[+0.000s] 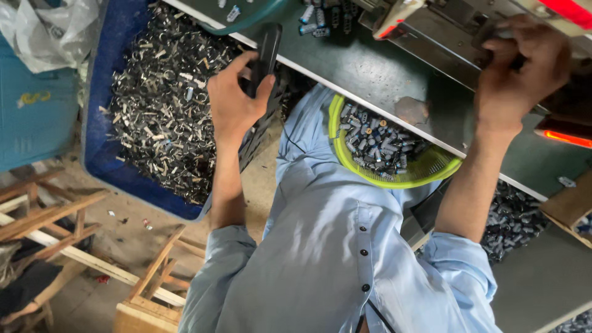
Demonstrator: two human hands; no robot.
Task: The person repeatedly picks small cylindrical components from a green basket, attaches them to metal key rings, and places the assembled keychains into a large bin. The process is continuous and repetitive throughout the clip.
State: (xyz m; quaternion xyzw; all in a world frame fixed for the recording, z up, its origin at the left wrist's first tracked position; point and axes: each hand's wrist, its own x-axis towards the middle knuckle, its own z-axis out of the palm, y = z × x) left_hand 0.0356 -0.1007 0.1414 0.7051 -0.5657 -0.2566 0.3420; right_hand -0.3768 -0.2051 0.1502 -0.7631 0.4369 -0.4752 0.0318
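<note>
My left hand (235,98) is closed around a slim black handset-shaped object (266,52), held upright at the edge of the green worktable (370,74). My right hand (523,65) reaches up to a grey metal machine (444,31) and its fingers grip a dark part of it. A yellow-green mesh basket (431,172) full of small blue and grey cylindrical parts rests on my lap under the table edge, between my arms. I wear a light blue shirt.
A blue crate (102,154) heaped with small metal scraps stands to my left. A teal tray (259,15) and loose cylinders lie on the table. A red light (567,139) glows on the machine. Wooden stools (148,283) stand on the floor.
</note>
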